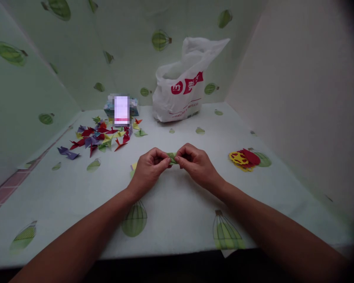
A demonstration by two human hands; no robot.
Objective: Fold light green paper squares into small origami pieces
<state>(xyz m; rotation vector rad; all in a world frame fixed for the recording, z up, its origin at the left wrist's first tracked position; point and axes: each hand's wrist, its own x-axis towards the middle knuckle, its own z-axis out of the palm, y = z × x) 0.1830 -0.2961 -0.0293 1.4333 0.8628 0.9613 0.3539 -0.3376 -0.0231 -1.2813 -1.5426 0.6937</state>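
A small piece of folded green paper (172, 156) is pinched between my two hands, just above the middle of the table. My left hand (150, 167) grips its left end between thumb and fingers. On the right end, my right hand (196, 165) has a like pinch, and the thumbs are a short way apart. Most of the paper is covered by my fingers, so its exact fold cannot be made out. Partly hidden behind my left hand lies some yellow and green paper (133, 168).
Many-coloured folded paper cranes (102, 137) lie heaped at the back left, before a tissue box (108, 106) and a lit, blurred screen (122, 110). A white plastic bag (177, 94) stands against the back wall. Red and yellow paper cut-outs (244, 158) rest at the right.
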